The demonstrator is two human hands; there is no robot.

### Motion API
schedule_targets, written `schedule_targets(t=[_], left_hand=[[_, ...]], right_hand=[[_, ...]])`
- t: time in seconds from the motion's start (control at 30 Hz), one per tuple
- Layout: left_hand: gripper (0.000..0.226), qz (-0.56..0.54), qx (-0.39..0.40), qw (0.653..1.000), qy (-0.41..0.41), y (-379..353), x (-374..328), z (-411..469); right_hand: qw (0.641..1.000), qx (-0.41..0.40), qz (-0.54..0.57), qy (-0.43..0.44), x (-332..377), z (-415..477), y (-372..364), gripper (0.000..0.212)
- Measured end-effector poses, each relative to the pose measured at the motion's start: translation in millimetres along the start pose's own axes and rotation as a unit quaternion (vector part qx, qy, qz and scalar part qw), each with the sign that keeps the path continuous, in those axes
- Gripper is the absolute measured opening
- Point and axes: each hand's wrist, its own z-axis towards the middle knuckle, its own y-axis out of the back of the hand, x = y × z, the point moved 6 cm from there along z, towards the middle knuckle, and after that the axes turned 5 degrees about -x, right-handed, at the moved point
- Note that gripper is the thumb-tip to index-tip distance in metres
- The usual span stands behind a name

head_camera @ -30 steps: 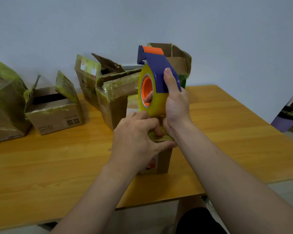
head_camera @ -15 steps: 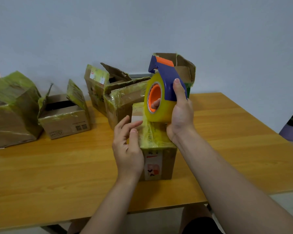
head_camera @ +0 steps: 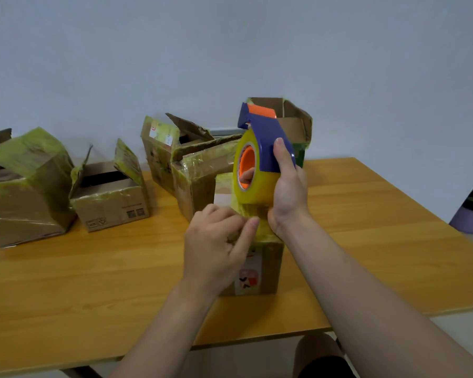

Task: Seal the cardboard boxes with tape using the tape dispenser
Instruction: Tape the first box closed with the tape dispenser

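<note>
A small cardboard box (head_camera: 268, 266) with yellowish tape over its top stands at the table's middle front. My right hand (head_camera: 287, 192) grips the blue and orange tape dispenser (head_camera: 260, 151) with its yellow roll, held upright over the box's far end. My left hand (head_camera: 216, 244) hovers at the box's near top edge, fingers curled and pinching at the tape end just below the roll. The hand hides much of the box top.
Several other taped cardboard boxes stand along the back of the wooden table (head_camera: 66, 290): a crumpled one (head_camera: 25, 192) at far left, an open one (head_camera: 112, 197), two leaning ones (head_camera: 197, 170) behind the roll, and an open one (head_camera: 295, 124) at the wall.
My left hand lifted off the box top, opened, and has now come back with fingers curled at the tape end. The dispenser stayed upright in my right hand.
</note>
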Motion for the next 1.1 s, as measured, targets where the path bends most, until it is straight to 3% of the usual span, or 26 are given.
schedule_targets(t=[0.1,0.17,0.2,0.3,0.47,0.6,0.67,0.77,0.87,1.0,1.1], left_hand=[[0.045,-0.082,-0.06,0.992,0.074,-6,12,11],[0.031,-0.141,-0.094,0.975,0.141,-7,24,1],[0.024,-0.173,-0.102,0.962,0.183,-8,30,-7],[0.03,-0.282,-0.103,0.904,0.305,-18,34,-29],[0.043,-0.262,-0.077,0.9,0.34,-13,27,-24],[0.052,-0.327,-0.029,0.857,0.397,-12,33,-21],[0.051,-0.329,-0.044,0.86,0.386,-13,31,-20],[0.044,-0.234,-0.046,0.921,0.308,-11,34,-18],[0.035,-0.05,-0.034,0.986,0.154,7,26,-8],[0.019,-0.053,0.019,0.998,0.015,5,1,-4],[0.021,-0.104,0.048,0.993,-0.019,0,12,-3]], right_hand=[[1.0,0.013,-0.021,0.013,0,-1,-2,0.043],[0.999,0.02,-0.025,0.015,-1,-1,-3,0.044],[0.999,0.022,-0.024,0.014,-2,0,-4,0.045],[1.0,0.025,-0.012,0.012,-5,2,-5,0.046],[1.0,0.0,0.013,0.019,-3,2,-3,0.047],[0.999,-0.011,0.04,0.009,1,0,-1,0.05],[0.999,-0.015,0.048,0.004,2,-1,0,0.043],[0.997,-0.023,0.067,0.004,6,-3,1,0.036],[0.995,-0.034,0.09,0.0,8,-4,3,0.034],[0.996,-0.026,0.087,0.0,8,-3,2,0.032],[0.997,-0.02,0.077,-0.008,5,-2,2,0.029]])
